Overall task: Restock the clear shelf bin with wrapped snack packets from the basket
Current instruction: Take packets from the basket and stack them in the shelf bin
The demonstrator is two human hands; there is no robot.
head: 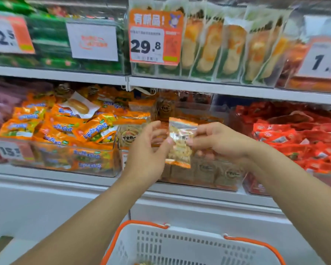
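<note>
A wrapped snack packet (181, 142), clear with orange ends and pale contents, hangs upright in front of the clear shelf bin (225, 180). My left hand (147, 150) pinches its left edge and my right hand (218, 140) pinches its right edge. The bin holds a row of similar packets standing along its front wall. The white basket (180, 245) with orange handles sits below my arms at the bottom edge; a bit of one packet shows inside it.
A clear bin of orange packets (65, 142) stands to the left, a bin of red packets (298, 138) to the right. The upper shelf carries price tags (153, 39) and tall wrapped snacks (227, 48). A white shelf ledge (199, 194) runs below the bins.
</note>
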